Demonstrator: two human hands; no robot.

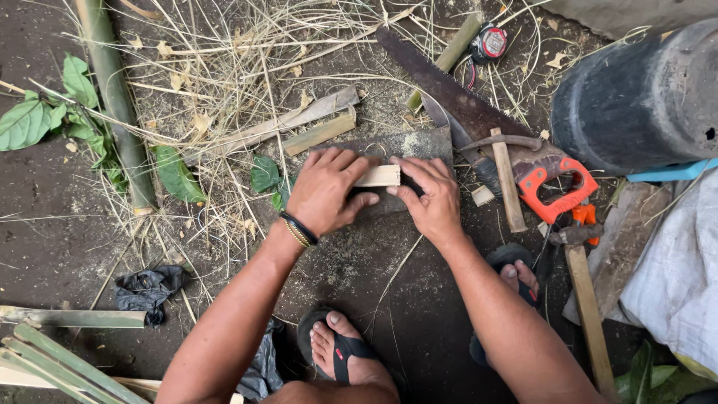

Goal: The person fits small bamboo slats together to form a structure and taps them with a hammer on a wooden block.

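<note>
My left hand [327, 189] and my right hand [428, 196] both grip one short pale bamboo piece [380, 176], held flat against a dark grey stone slab [419, 144] on the ground. The left hand covers the piece's left end; the right hand's fingers pinch its right end. A dark band sits on my left wrist. My feet in black sandals [340, 350] rest on the soil below the hands.
A rusty handsaw with an orange handle [559, 191] lies to the right, beside a hammer [507, 176] and a wooden-handled tool [587, 307]. A tape measure [490, 43] lies at the top. A black drum [636, 97] stands right. Bamboo poles [116, 97] and split strips [60, 363] lie left.
</note>
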